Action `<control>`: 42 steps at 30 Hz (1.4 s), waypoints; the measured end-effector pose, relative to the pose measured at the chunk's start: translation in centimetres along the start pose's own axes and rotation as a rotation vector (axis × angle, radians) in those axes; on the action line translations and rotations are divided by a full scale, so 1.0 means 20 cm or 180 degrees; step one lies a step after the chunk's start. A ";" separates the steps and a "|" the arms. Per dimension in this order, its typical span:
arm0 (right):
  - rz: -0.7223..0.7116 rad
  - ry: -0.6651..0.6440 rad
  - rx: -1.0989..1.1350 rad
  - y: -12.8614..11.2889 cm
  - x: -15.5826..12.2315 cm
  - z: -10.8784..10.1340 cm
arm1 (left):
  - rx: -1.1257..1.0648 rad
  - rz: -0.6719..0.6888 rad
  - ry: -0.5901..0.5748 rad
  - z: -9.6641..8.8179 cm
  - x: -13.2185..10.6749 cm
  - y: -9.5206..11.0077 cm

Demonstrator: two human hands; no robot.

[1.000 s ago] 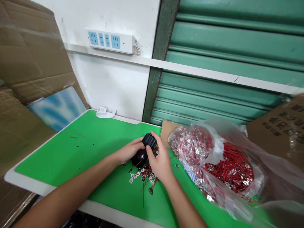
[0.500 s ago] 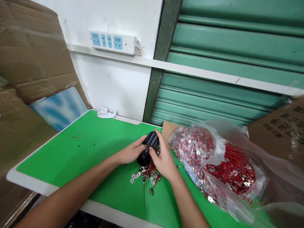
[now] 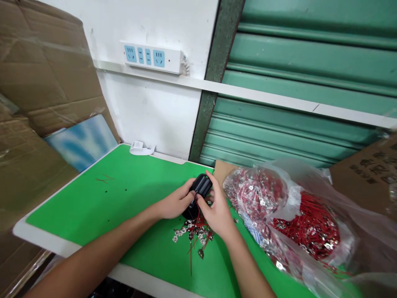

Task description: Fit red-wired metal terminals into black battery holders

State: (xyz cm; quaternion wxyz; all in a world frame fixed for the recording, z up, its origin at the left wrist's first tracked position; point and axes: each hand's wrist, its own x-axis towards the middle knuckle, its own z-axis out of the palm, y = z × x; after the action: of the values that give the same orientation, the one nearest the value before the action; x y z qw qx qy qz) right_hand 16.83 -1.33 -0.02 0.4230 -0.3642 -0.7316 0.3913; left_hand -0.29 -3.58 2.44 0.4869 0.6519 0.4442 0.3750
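Both my hands hold a black plastic part (image 3: 200,188) just above the green table top (image 3: 102,198). My left hand (image 3: 175,203) grips its left side and lower end with closed fingers. My right hand (image 3: 217,209) closes on its right side, thumb near a thin red wire that hangs from the part. Under my hands lies a small heap of red wires with metal terminals (image 3: 194,236).
A clear plastic bag full of red wires with terminals (image 3: 288,211) lies at the right on the table. Cardboard boxes (image 3: 37,82) stand at the left, another carton (image 3: 372,174) at the far right. A white power strip (image 3: 151,58) hangs on the wall.
The black part has been turned slightly in my hands and the view has shifted a little to the left. My grip is the same.
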 end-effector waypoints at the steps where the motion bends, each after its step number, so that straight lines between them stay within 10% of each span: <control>1: -0.0021 -0.0009 -0.0011 0.00 0.00 0.00 | 0.0003 0.0006 -0.0002 0.00 0.00 0.00; 9: -0.0785 0.0818 -0.1128 -0.07 0.01 -0.03 | -0.0508 -0.0232 0.0434 -0.01 0.03 -0.01; 23: -0.1293 0.0526 -0.2432 -0.05 0.01 0.02 | 0.0124 0.0193 0.0373 0.03 0.02 -0.06; 42: 0.0218 0.0576 0.0075 -0.01 0.04 0.10 | 0.1021 -0.0372 0.0931 -0.03 0.07 -0.10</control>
State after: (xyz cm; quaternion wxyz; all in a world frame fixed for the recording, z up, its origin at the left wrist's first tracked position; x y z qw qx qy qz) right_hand 14.71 -1.31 -0.33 0.4780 -0.4179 -0.6729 0.3796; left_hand -0.79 -1.80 0.74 0.3284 0.6328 0.6011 0.3612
